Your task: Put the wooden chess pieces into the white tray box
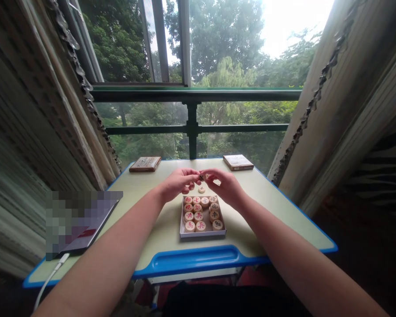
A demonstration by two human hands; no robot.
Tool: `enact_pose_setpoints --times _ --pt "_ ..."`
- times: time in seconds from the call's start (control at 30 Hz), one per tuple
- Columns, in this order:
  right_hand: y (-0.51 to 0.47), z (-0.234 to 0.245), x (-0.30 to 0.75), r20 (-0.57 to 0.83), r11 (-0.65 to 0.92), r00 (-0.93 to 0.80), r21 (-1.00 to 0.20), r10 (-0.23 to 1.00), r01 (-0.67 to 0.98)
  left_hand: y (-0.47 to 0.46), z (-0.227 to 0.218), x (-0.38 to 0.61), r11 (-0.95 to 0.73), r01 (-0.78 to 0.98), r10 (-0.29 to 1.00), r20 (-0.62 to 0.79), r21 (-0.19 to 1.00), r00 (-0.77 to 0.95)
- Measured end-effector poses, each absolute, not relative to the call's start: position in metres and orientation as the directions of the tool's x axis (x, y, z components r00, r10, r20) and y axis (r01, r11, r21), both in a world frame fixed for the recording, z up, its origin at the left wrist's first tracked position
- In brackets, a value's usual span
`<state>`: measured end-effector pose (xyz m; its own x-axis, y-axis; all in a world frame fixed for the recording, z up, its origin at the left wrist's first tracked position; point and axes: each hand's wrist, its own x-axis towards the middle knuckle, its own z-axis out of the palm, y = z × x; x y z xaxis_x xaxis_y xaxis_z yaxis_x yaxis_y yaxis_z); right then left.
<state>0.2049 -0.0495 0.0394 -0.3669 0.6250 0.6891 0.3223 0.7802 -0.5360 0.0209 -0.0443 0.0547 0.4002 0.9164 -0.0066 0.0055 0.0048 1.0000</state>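
Note:
Above the table, my left hand and my right hand meet at the fingertips around one Chinese chess piece with a dark character. Both hands are pinched closed on it. Just below them a single round piece lies on the tabletop. Nearer to me sits a shallow white box of wooden Chinese chess pieces. Red-marked pieces fill its left columns, and dark-marked pieces stand along the right. Between them, part of the box floor shows.
The pale table has a blue edge with a moulded tray in front. Flat boxes stand at the back left and back right. On the left is a partly blurred laptop-like device with a white cable.

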Motion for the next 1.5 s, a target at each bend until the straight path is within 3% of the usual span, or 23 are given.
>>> enact_pose_setpoints --times 0.3,0.5,0.63,0.8,1.0,1.23,1.37,1.5 --pt "-0.05 0.037 0.204 0.704 0.74 -0.254 -0.563 0.663 0.37 -0.05 0.053 0.029 -0.04 -0.138 0.93 0.087 0.99 0.358" --pt "-0.051 0.042 0.205 0.674 0.71 -0.226 -0.674 0.704 0.203 -0.049 0.051 0.028 -0.099 -0.014 0.906 0.096 0.995 0.413" --pt "-0.05 0.044 0.207 0.631 0.68 -0.257 -0.698 0.732 0.223 -0.045 0.047 0.024 -0.175 0.019 0.894 0.151 0.984 0.422" --pt "-0.05 0.044 0.211 0.592 0.659 -0.292 -0.645 0.751 0.388 -0.043 0.046 0.023 -0.19 0.067 0.895 0.145 0.98 0.422" --pt "-0.052 0.043 0.212 0.724 0.792 -0.394 -0.347 0.567 0.503 -0.042 0.045 0.023 -0.123 0.004 0.908 0.111 0.992 0.404" --pt "-0.056 0.048 0.212 0.698 0.765 -0.399 -0.34 0.595 0.546 -0.04 0.046 0.018 -0.091 0.054 0.888 0.057 0.994 0.457" --pt "-0.061 0.061 0.215 0.596 0.66 -0.347 -0.451 0.724 0.601 -0.032 0.044 0.009 -0.097 -0.029 0.933 0.101 0.995 0.345" --pt "-0.068 0.071 0.22 0.308 0.613 -0.537 -0.51 0.785 0.604 -0.027 0.044 0.002 -0.114 -0.04 0.964 0.12 0.993 0.238"
